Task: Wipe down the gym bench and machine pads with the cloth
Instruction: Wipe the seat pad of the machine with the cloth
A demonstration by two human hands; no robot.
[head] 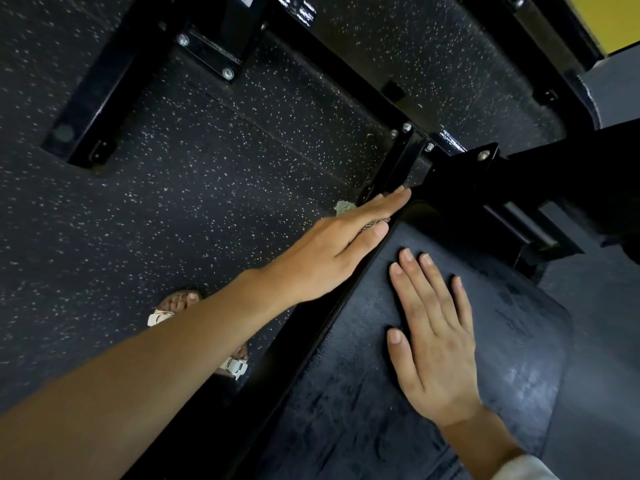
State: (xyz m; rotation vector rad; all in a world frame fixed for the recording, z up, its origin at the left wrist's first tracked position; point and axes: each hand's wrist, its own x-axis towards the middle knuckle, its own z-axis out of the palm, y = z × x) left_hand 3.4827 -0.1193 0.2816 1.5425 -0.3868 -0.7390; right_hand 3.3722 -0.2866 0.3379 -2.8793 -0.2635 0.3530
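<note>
A black padded bench (491,344) runs from the lower middle toward the upper right. My left hand (332,251) lies with straight fingers against the bench's left side edge and presses a pale green cloth (344,206) onto it. Only a small corner of the cloth and a thin strip under the fingers show; the hand hides the rest. My right hand (433,337) rests flat on top of the pad, fingers spread and straight, holding nothing.
Black steel frame bars (100,88) with bolts lie on the speckled rubber floor (207,188) at the upper left and top. The bench's hinge bracket (485,168) sits just beyond my left fingertips. My sandalled feet (180,306) stand left of the bench.
</note>
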